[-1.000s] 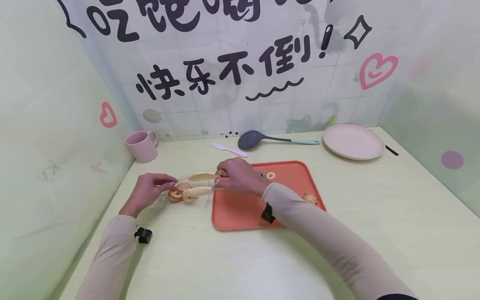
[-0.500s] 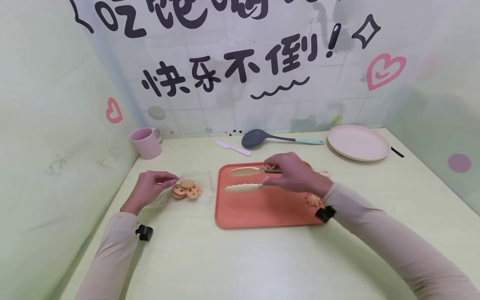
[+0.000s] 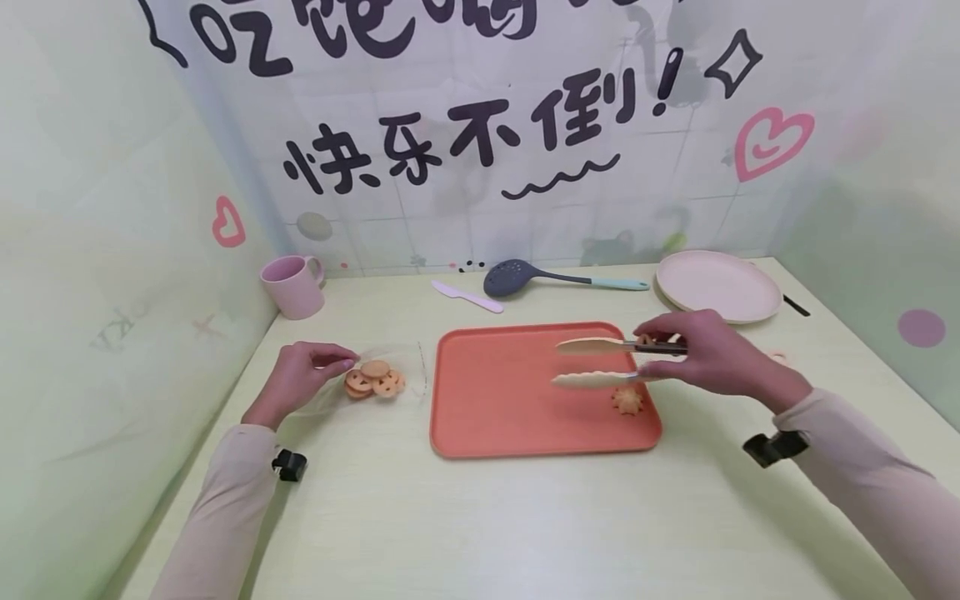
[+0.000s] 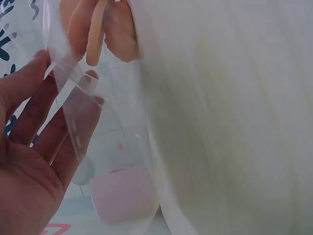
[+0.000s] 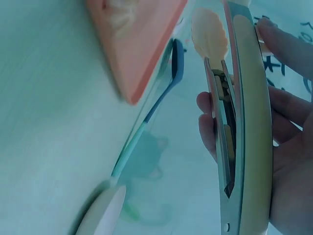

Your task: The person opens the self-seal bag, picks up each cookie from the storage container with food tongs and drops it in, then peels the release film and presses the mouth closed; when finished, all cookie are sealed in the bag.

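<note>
Head view: tongs [image 3: 600, 362] in the right hand [image 3: 712, 354], tips apart and empty above the flower cookie [image 3: 627, 400] on the tray [image 3: 525, 433].

A skewed squeeze could crumble it or flick it off the near edge; the left hand [image 3: 300, 379] pinches the clear bag [image 3: 360, 385] only lightly, so its mouth may sag closed.

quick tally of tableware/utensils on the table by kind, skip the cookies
Mug: 1
Plate: 1
Tray: 1
Tongs: 1
Slotted spoon: 1
Plastic knife: 1
Total: 6
</note>
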Motion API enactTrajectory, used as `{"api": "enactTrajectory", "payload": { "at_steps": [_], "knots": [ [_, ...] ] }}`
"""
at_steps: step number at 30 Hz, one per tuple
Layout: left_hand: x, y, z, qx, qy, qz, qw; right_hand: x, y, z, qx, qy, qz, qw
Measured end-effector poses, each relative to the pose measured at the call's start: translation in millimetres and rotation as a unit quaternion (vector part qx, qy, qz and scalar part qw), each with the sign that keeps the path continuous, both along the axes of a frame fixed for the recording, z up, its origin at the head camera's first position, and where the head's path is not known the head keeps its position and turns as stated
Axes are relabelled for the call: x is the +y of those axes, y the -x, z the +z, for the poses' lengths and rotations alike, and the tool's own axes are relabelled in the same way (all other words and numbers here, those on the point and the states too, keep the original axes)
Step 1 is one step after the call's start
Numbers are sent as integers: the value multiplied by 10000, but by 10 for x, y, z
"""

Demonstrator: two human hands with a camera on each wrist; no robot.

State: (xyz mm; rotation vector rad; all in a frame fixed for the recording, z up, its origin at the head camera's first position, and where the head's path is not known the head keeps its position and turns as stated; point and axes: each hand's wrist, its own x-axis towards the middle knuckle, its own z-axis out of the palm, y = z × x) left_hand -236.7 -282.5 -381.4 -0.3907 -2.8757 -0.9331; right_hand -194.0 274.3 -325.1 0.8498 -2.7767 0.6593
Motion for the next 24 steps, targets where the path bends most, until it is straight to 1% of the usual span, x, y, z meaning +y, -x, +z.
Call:
{"api": "enactTrajectory", "payload": {
  "at_steps": [4, 8, 12, 17, 20, 24],
  "knots": [
    [-2, 4, 2, 28, 23, 12, 10000, 180, -57, -4, 222, -130, 6, 9997],
    [-7, 11, 1, 24, 37, 17, 10000, 327, -98, 10, 212, -317, 36, 9993],
    [-22, 19, -16, 56, 36, 15, 10000, 436, -120, 56, 237, -523, 94, 9983],
    [-12, 29, -6, 74, 20, 10, 10000, 508, -134, 149, 491, -836, 275, 9949],
    [-6, 26, -2, 30, 0, 12, 10000, 517, -125, 190, 391, -1057, 268, 9933],
    [2, 20, -4, -15, -18, 14, 10000, 507, -121, 219, 109, -1247, 132, 9920]
  ]
}}
